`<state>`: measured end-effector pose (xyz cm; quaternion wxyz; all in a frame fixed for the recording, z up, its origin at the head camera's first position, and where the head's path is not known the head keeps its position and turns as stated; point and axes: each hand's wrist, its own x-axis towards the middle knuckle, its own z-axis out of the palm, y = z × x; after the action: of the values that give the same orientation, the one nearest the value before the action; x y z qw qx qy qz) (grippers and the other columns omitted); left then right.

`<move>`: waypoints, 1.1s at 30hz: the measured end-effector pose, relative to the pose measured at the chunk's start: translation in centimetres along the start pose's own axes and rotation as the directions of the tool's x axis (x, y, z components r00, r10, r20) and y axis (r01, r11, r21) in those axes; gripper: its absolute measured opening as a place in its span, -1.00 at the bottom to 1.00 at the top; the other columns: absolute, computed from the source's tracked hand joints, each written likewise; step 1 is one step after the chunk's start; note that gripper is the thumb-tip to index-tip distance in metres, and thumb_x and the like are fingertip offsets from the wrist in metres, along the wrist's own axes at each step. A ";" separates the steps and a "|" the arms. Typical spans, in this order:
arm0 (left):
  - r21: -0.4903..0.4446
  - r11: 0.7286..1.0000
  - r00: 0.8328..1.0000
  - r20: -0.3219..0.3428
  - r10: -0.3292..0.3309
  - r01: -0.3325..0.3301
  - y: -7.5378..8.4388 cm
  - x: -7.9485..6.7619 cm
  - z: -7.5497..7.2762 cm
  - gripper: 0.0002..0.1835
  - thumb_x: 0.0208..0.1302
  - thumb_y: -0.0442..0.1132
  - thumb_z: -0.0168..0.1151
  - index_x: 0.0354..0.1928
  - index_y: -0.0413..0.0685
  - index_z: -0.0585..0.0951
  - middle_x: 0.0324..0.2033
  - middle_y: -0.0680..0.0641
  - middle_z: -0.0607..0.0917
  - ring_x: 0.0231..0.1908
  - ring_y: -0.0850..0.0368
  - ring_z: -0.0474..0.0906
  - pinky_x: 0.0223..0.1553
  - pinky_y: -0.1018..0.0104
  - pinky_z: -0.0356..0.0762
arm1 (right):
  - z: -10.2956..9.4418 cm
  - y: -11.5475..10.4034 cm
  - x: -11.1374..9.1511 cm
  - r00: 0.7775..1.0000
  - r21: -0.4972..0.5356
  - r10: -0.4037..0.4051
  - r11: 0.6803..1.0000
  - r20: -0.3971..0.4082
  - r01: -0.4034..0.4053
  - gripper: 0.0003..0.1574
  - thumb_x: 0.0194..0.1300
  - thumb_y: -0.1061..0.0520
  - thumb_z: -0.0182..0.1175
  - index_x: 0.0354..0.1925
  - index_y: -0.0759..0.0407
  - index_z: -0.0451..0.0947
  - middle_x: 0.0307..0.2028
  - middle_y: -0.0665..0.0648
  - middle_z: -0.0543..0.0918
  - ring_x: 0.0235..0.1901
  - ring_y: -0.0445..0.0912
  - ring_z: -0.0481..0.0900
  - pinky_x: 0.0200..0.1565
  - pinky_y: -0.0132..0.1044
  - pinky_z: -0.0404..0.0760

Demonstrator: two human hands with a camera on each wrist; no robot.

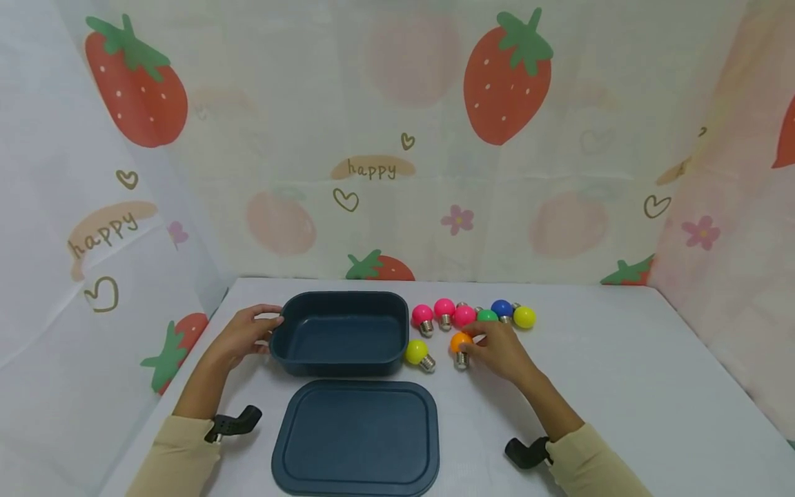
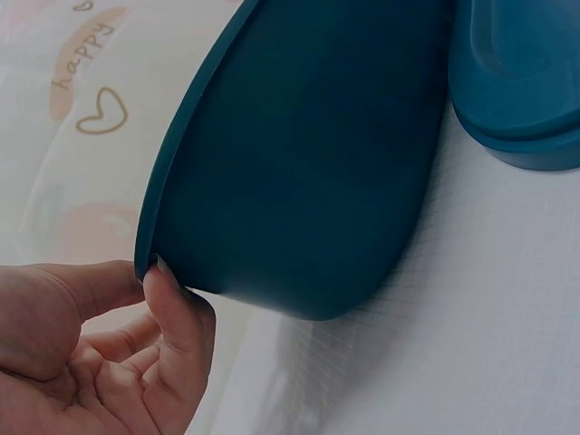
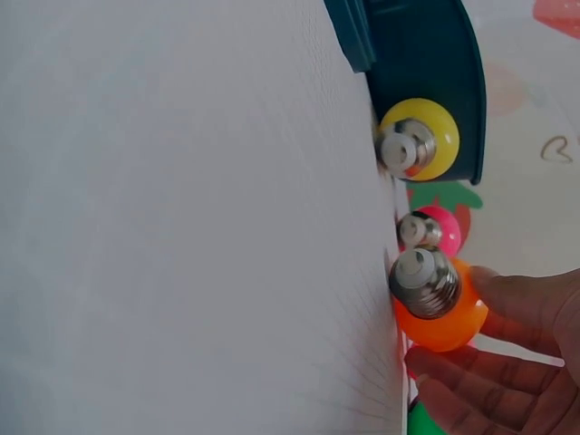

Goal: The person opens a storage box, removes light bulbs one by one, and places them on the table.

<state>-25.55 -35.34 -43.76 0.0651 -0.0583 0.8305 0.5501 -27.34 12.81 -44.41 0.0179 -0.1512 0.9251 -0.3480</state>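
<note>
My left hand (image 1: 245,335) is at the left end of a dark blue, open-topped box (image 1: 338,369). In the left wrist view, the thumb and a finger pinch the box's rim (image 2: 156,213). Right of the box, my right hand (image 1: 502,353) has its thumb and fingertips at an orange light bulb (image 1: 460,341). The right wrist view shows the thumb on one side of the orange bulb (image 3: 444,328) and fingers on the other, its metal screw base pointing away from the palm. A yellow bulb (image 1: 417,352) lies close to the box's right wall.
A matching flat lid (image 1: 355,438) lies in front of the box. Behind my right hand are several more bulbs, among them a pink bulb (image 1: 422,316), a green bulb (image 1: 487,315), a blue bulb (image 1: 502,308) and another yellow bulb (image 1: 524,317). Strawberry-printed cloth (image 1: 435,228) encloses the white table (image 1: 646,386).
</note>
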 end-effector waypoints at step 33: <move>0.061 0.998 0.999 0.033 -0.018 0.016 1.4 -0.3 -1.2 -0.38 0.57 0.01 0.05 0.44 -0.28 0.32 -0.04 -0.25 0.63 -0.29 0.11 0.62 -0.30 0.26 0.69 | -1.8 -1.5 -0.5 0.994 -0.015 -0.057 0.998 -0.088 0.056 -0.63 0.32 0.05 0.38 -0.02 0.27 0.73 -0.11 0.18 0.77 -0.20 0.02 0.69 -0.23 -0.23 0.71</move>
<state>-25.55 -35.92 -41.94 0.0856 -0.0540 0.8450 0.5250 -26.68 13.03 -42.13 -0.0339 -0.1616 0.9225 -0.3489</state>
